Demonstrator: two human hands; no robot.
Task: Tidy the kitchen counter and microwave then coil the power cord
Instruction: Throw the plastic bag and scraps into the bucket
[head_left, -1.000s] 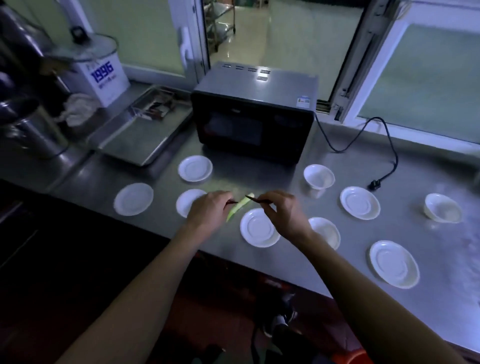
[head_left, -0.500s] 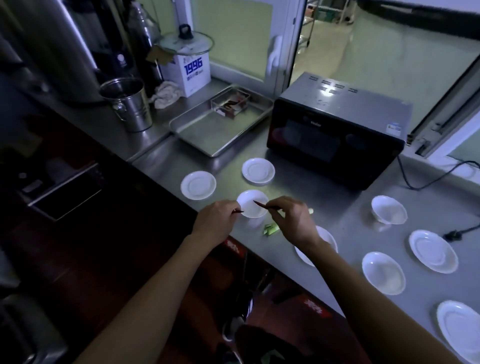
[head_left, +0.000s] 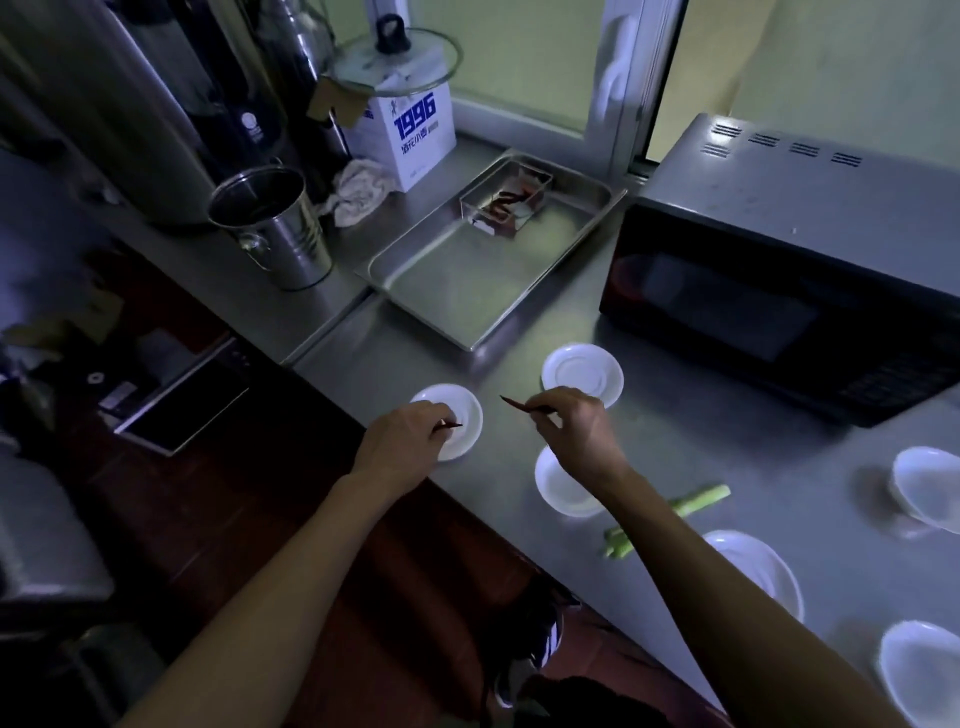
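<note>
Dim room, white-framed window (head_left: 618, 78) behind a steel worktop (head_left: 701, 467), dark reddish floor (head_left: 322, 519).

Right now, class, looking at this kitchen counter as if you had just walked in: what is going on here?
A person stands at a steel counter dotted with small white saucers. Each hand pinches a thin dark red piece, perhaps a dried chilli: the left hand holds its piece over the nearest saucer, the right hand holds its piece above the counter. A green stalk lies beside the right forearm. The microwave is closed, and a metal tray sits to its left.
</note>
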